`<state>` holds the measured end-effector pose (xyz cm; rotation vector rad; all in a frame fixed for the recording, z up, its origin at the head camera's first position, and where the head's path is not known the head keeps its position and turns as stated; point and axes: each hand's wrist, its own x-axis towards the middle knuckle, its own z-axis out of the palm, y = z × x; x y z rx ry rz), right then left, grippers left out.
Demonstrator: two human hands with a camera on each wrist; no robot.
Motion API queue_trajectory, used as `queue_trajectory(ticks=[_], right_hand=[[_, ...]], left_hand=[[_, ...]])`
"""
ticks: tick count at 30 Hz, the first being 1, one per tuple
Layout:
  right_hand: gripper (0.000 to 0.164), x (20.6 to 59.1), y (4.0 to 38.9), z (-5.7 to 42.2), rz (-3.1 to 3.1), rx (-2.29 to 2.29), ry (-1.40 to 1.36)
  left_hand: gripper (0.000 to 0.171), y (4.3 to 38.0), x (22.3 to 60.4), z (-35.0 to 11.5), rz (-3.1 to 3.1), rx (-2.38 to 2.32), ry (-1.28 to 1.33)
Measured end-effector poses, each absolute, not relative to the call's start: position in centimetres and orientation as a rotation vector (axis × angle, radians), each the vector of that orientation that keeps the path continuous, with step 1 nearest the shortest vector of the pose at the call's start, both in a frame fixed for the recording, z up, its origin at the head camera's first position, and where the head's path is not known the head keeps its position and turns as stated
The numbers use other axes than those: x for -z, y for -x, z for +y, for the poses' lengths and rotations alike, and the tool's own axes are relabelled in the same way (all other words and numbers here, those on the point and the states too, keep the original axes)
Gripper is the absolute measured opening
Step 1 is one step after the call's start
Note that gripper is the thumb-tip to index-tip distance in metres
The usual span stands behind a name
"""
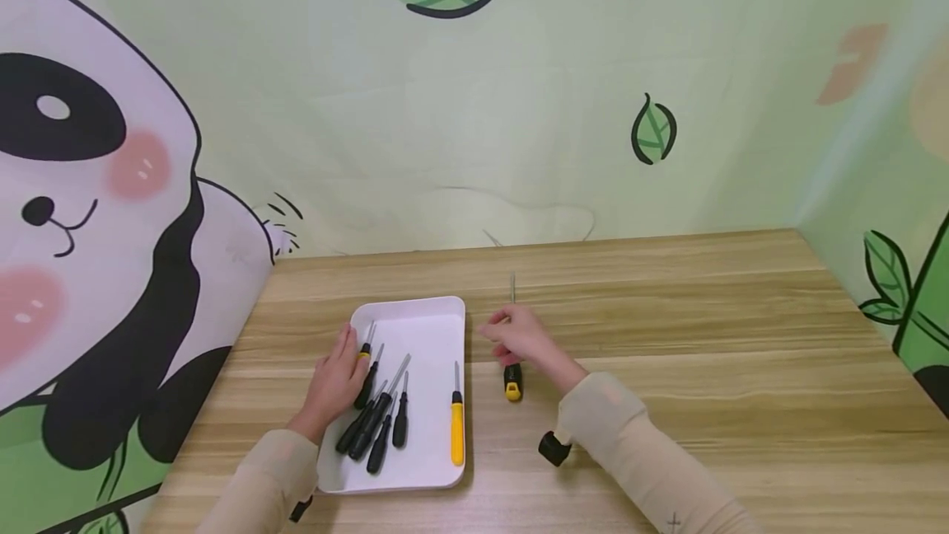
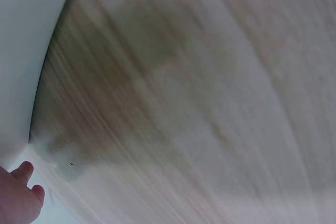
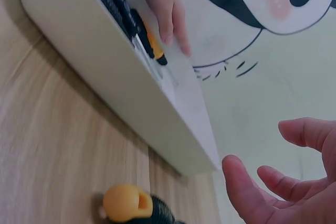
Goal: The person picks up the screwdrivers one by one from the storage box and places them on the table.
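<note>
A white tray (image 1: 433, 328) lies on the table with several black-handled screwdrivers (image 1: 371, 427) in its left half. Along its right wall lies a yellow-handled screwdriver (image 1: 457, 431). My left hand (image 1: 339, 377) rests at the tray's left rim, fingers extended, beside a screwdriver with a yellow band (image 3: 153, 45). To the tray's right, a black-and-yellow screwdriver (image 1: 513, 381) lies on the table, shaft pointing away from me. Above it is my right hand (image 1: 522, 334), covering its middle; in the right wrist view the thumb and fingers (image 3: 244, 190) are spread apart, holding nothing.
The wood-grain table (image 1: 667, 311) extends to both sides and behind the tray. A printed backdrop with a panda (image 1: 81, 213) and leaves stands along the back. A black wrist-camera block (image 1: 553, 449) hangs under the right sleeve.
</note>
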<state>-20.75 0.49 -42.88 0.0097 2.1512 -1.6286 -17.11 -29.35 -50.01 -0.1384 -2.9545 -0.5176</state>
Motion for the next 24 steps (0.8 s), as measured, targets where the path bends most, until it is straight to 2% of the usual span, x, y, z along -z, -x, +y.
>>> queue_trajectory(ticks=[18, 24], right_hand=[[0.041, 42.2, 17.6, -2.5, 2.213, 1.502, 0.299], [0.037, 42.4, 16.2, -3.7, 2.448, 1.295, 0.503]], left_hand=[[0.055, 17.2, 49.8, -29.4, -2.972, 0.529, 0.122], [0.056, 17.1, 49.8, -29.3, -2.978, 0.529, 0.12]])
